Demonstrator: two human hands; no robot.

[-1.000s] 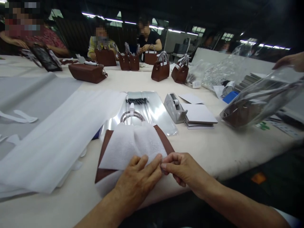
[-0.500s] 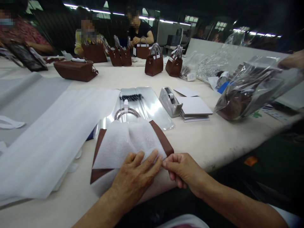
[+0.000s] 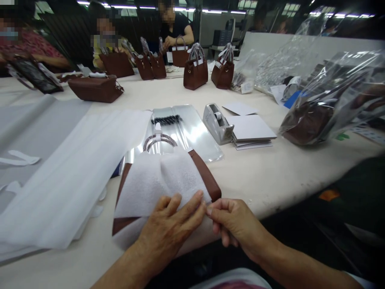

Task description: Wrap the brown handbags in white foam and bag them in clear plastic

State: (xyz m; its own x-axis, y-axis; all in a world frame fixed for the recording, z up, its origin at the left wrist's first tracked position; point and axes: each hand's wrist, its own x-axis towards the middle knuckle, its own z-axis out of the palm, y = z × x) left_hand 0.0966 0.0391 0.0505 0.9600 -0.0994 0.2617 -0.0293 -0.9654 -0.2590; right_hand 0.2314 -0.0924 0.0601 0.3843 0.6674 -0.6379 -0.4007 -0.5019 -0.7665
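A brown handbag lies on its side at the table's front edge, with its wrapped handles pointing away from me. White foam sheet covers most of its upper face. My left hand rests on the foam with fingers stretched out, pressing near the bag's lower right. Just beside those fingertips, my right hand is closed in a pinch at the foam's edge by the bag's corner. Whatever sits between its thumb and forefinger is too small to make out.
Stacked foam sheets lie at left. Beyond the bag are clear plastic sleeves, a tape dispenser and white cards. A plastic-bagged handbag stands at right. More brown handbags and several people are across the table.
The view has shifted slightly. My left hand stays on the foam, and my right hand keeps its pinch at the corner. Another person's hand at the far right edge no longer shows clearly.
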